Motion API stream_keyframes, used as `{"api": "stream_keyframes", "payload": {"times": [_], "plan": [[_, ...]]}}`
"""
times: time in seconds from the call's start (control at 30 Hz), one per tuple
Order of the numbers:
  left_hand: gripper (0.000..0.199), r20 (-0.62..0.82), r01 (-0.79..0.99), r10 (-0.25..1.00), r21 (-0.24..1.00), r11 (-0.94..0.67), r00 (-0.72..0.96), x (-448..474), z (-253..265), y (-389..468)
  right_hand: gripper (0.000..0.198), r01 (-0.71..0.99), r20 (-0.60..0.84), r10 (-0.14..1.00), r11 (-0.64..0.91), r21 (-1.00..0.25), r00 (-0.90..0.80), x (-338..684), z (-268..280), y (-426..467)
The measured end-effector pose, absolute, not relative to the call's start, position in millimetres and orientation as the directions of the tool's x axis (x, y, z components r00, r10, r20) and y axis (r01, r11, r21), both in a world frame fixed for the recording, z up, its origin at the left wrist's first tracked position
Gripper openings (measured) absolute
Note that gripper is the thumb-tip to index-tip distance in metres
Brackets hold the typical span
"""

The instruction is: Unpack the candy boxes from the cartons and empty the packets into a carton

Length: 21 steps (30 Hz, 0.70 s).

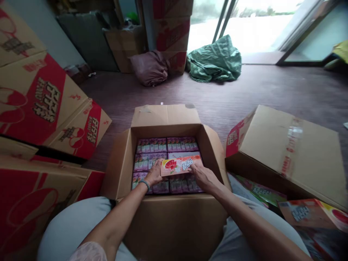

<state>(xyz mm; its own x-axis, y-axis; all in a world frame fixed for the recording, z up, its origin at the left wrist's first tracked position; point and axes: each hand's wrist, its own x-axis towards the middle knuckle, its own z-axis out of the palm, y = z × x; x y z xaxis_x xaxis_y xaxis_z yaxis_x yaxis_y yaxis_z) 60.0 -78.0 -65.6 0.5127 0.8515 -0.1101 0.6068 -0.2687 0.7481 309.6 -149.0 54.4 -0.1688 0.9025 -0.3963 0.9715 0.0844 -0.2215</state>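
Observation:
Both my hands grip a small orange printed box with a red fruit picture, held level over the open carton. My left hand, with a beaded bracelet at the wrist, closes on the box's left end. On its right end, my right hand has its fingers closed. The cardboard carton stands between my legs with its flaps folded out. Inside it, purple packs lie in rows. Behind the orange box, a pale grey surface shows in the middle right spot, partly hidden.
Red-printed cartons are stacked at the left. At the right, a taped carton sits above another orange box and a green pack. Across the floor lie a green sack and a brown sack, near a glass door.

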Motion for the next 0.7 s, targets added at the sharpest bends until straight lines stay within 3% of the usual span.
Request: {"api": "stream_keyframes", "payload": {"times": [0.17,0.33,0.43,0.7], "plan": [[0.096,-0.118,0.595,0.863,0.769,-0.233,0.491,45,-64,-95,0.033,0.956,-0.476,0.83,0.276,-0.102,-0.291,256,46,-135],[0.064,-0.13,0.626,0.886,0.753,-0.204,0.445,50,-65,-95,0.03,0.932,-0.51,0.792,0.36,-0.05,-0.334,197,32,-110],[0.055,-0.133,0.629,0.899,0.756,-0.18,0.417,50,-69,-96,0.03,0.93,-0.52,0.792,0.368,-0.011,-0.32,180,25,-102],[0.063,-0.056,0.6,0.884,0.754,-0.267,0.463,51,-74,-97,0.033,0.952,-0.589,0.786,0.295,0.086,-0.19,238,24,-99]]}}
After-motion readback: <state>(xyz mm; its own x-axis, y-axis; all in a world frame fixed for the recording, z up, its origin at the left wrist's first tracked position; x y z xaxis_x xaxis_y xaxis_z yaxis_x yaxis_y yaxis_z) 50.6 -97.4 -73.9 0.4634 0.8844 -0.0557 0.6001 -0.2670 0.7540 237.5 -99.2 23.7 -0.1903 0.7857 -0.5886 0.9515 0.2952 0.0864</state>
